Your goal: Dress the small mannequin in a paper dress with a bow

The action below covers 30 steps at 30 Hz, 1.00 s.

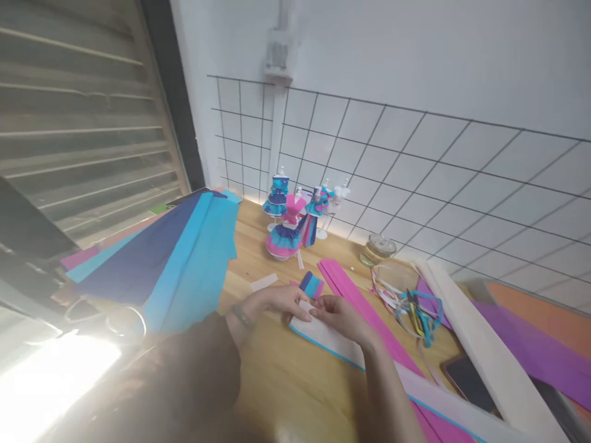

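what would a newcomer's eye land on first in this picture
Probably the small dress forms in blue and pink outfits, standing towards the back of the wooden table. Next might come the broad spread of blue sheets on the left, then, just below the dress forms, the left hand and right hand holding a blue-edged white strip.

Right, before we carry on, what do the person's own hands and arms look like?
Both the left hand and right hand are ungloved. The left arm wears a loose, dark brown fabric sleeve and a narrow greyish wristband, its material unclear. The right forearm shows no sleeve or band.
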Motion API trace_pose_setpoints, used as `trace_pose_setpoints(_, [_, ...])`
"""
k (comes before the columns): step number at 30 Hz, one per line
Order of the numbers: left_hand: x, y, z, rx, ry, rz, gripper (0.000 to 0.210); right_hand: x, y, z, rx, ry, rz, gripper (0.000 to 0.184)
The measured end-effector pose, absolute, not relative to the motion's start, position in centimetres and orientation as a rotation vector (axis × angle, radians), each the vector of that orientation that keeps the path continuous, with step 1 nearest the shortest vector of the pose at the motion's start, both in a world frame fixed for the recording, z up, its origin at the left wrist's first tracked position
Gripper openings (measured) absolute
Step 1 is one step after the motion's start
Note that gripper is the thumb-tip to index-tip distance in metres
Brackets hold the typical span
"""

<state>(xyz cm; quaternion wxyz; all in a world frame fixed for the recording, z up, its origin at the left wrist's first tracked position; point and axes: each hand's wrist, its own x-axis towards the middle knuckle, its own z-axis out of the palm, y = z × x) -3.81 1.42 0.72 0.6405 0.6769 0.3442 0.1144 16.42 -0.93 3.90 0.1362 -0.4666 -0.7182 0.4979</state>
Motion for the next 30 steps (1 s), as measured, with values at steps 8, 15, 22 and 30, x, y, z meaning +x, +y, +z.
trace_pose_setpoints(8, [-3.2,2.4,1.7,1.332,0.996,1.065,0.044,18.1,-0.9,4.9,-1.337,-2.04,1.313,0.038])
trace_pose_setpoints(15, [-4.5,5.6,4.1,1.249,1.329,1.815,0.03,18.5,-2.0,7.3,-1.379,-2.05,1.206,0.04])
trace_pose_setpoints(22, [-5.6,8.8,5.8,1.509,1.642,1.935,0.061,17.6,-1.9,6.6,-1.3,-1.968,1.351,0.037])
trace_pose_setpoints(30, [-5.5,11.1,5.6,1.458,1.524,1.854,0.07,17.4,-1.8,6.2,-1.287,-1.982,1.304,0.036])
